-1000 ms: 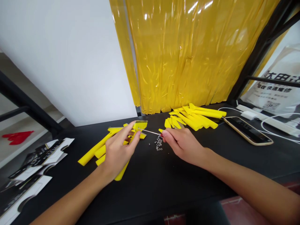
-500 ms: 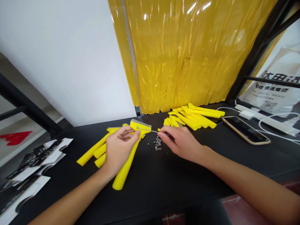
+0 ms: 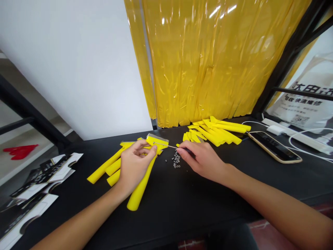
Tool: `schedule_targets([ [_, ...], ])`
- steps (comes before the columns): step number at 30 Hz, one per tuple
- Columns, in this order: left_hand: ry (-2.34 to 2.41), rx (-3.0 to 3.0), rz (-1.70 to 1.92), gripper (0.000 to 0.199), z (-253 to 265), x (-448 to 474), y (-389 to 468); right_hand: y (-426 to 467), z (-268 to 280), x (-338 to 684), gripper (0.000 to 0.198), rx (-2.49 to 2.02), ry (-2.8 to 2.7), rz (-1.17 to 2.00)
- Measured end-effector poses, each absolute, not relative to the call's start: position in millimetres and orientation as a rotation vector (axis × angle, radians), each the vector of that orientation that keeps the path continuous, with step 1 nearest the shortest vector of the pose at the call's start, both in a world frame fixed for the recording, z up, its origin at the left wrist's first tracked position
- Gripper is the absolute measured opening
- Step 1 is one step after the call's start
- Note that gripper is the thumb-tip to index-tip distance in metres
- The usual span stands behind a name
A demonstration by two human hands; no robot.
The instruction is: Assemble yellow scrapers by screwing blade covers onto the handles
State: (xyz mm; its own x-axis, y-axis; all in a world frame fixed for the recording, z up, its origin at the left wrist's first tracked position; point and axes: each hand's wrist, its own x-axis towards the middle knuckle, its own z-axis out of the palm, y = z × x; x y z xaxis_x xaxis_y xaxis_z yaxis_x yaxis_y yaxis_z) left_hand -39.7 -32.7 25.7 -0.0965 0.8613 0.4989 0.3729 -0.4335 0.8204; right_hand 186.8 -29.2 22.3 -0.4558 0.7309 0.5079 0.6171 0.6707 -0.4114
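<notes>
My left hand is closed on a yellow scraper, whose wide head with a metal blade points away from me. In my right hand is a screwdriver, its thin shaft reaching left with the tip on the scraper's head. The dark screwdriver handle is mostly hidden in my palm. Several other yellow scrapers lie beneath and left of my left hand. Small metal nuts and screws are scattered between my hands.
More yellow scraper parts are heaped at the back. A phone, white cables and a power strip lie on the right of the black table. Printed cards sit at left; a yellow plastic curtain hangs behind.
The whole view has shifted slightly, so everything sits a little further right. My hands keep the same hold, with the screwdriver tip still on the scraper head.
</notes>
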Motion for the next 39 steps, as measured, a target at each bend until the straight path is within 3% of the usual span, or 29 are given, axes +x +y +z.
schedule_targets([
  [15,1.516,2.06,1.567,0.014,23.0,-43.2,-33.2,-25.9,18.0,187.6,0.037,-1.051,-2.228,0.079],
  [18,1.551,2.166,1.59,0.013,23.6,-44.8,-34.8,-26.4,21.8,185.1,0.041,-1.068,-2.178,0.337],
  [23,1.556,2.268,1.627,0.011,23.0,-46.1,-36.2,-23.8,20.4,180.7,0.056,-1.074,-1.968,1.048],
  [25,1.526,2.288,1.612,0.011,22.6,-45.9,-35.0,-24.3,18.5,179.9,0.054,-1.092,-1.991,0.962],
  [30,1.517,2.168,1.478,0.009,19.2,-46.7,-28.2,-28.8,17.5,180.7,0.022,-1.186,-2.116,0.501],
  [33,1.522,2.158,1.436,0.011,15.5,-48.5,-25.6,-26.7,17.3,182.6,0.02,-1.161,-2.134,0.385],
  [36,1.525,2.188,1.439,0.012,13.4,-50.1,-25.6,-22.1,16.2,183.8,0.025,-1.102,-2.094,0.485],
  [39,1.508,2.216,1.462,0.013,14.1,-50.8,-26.5,-19.1,14.5,183.0,0.034,-1.041,-1.987,0.82],
])
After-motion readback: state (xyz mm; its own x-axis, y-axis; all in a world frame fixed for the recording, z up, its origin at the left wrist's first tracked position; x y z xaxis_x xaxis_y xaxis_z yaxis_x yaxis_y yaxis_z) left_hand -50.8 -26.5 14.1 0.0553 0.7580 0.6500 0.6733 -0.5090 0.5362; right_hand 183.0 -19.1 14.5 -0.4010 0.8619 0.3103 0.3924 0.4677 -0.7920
